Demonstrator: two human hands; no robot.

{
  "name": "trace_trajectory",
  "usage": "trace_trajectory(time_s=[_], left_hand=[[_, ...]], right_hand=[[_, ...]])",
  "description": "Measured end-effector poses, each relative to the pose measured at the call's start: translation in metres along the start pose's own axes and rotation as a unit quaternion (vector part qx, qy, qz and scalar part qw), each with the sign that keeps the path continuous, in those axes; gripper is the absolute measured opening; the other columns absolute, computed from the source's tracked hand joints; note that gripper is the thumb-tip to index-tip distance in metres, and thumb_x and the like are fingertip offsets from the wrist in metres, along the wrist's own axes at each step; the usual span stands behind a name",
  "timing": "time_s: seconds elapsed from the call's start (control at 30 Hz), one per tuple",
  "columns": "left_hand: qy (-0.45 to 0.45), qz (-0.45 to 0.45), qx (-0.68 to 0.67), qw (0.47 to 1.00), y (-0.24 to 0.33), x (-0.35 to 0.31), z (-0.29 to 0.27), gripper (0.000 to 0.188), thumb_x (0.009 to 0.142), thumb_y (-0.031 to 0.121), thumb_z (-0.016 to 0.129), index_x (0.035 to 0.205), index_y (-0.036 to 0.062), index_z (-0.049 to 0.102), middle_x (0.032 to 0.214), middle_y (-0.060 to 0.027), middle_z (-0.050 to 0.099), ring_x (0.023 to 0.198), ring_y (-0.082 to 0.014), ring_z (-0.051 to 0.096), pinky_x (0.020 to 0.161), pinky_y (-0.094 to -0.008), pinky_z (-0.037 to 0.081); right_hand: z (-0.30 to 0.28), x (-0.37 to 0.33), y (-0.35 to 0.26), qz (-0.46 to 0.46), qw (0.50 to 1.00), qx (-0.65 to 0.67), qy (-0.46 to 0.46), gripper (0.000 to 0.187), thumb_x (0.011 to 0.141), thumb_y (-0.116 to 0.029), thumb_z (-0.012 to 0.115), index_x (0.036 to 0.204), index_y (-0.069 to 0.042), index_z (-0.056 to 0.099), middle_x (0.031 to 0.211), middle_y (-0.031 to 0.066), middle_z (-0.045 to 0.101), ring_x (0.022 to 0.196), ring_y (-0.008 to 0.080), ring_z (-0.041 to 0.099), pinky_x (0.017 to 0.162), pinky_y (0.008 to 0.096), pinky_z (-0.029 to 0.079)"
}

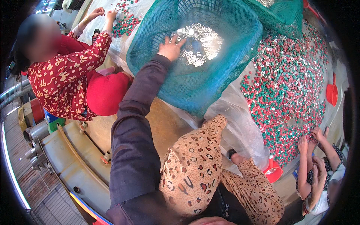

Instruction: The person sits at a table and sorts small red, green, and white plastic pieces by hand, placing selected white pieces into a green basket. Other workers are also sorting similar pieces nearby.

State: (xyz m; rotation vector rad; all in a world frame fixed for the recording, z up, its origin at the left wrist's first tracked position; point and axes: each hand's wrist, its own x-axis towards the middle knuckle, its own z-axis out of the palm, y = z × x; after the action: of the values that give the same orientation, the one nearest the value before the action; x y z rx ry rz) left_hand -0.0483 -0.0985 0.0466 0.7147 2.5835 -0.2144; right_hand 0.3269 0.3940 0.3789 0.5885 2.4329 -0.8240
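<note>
Clear slotted plastic pieces [212,43] lie in a loose ring on the floor of a blue lattice basket [189,9] at twelve o'clock in your view, over blue-green netting [221,80] that drapes the basket. Your left hand [171,48] reaches in from the seven o'clock side, its fingers spread at the nine o'clock part of the ring; whether any fingertip touches a piece, I cannot tell. Your dark sleeve [137,108] runs back toward seven o'clock. At six o'clock, on the lower edge, shows a sliver of skin [212,221]; I cannot tell whether it is your right hand, nor how those fingers stand. Your leopard-print trousers [193,170] lie just above it, beside a translucent plastic sheet [240,125]. From two to four o'clock spreads a layer of small red and green pieces [285,101] with clear ones mixed in, a red scoop [332,93] at three o'clock and a red dustpan [273,172] at four. Other people's bare arms [304,165] reach its edge near four o'clock. At ten o'clock sits a co-worker in a patterned red top [67,75], both hands raised near a smaller red-green scatter [125,24] at eleven.
</note>
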Motion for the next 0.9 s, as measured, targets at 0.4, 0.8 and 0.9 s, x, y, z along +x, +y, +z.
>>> trace_trajectory(time_s=[0.4,0.8,0.9], left_hand=[[-0.024,0.328,-0.093,0.94,0.009,0.006,0.014,0.052,0.081,0.003,0.06,0.126,0.0295,0.058,0.144,-0.0077,0.04,0.125,-0.0312,0.046,0.105,-0.0402,0.04],[0.15,0.213,-0.047,0.964,0.049,0.045,-0.012,0.053,0.08,0.009,0.058,0.133,0.0149,0.049,0.14,-0.0146,0.044,0.128,-0.0363,0.042,0.099,-0.0455,0.044],[0.112,0.134,-0.074,0.982,0.1,0.062,-0.003,0.068,0.086,0.024,0.059,0.146,0.0278,0.028,0.152,-0.014,0.024,0.136,-0.0447,0.026,0.1,-0.0607,0.037]], right_hand=[[-0.003,0.001,0.009,0.014,1.0,-0.013,-0.009,0.027,0.096,-0.012,0.046,0.113,0.007,0.054,0.105,0.013,0.058,0.098,0.0191,0.056,0.088,0.0282,0.042],[-0.003,0.01,0.01,0.03,0.999,0.028,-0.028,0.027,0.095,-0.011,0.048,0.115,0.006,0.054,0.109,0.0136,0.059,0.102,0.0212,0.057,0.092,0.0303,0.042],[-0.009,0.013,0.0,0.015,0.999,0.021,-0.018,0.026,0.095,-0.009,0.048,0.116,0.006,0.054,0.11,0.0142,0.06,0.103,0.0217,0.057,0.093,0.031,0.043]])
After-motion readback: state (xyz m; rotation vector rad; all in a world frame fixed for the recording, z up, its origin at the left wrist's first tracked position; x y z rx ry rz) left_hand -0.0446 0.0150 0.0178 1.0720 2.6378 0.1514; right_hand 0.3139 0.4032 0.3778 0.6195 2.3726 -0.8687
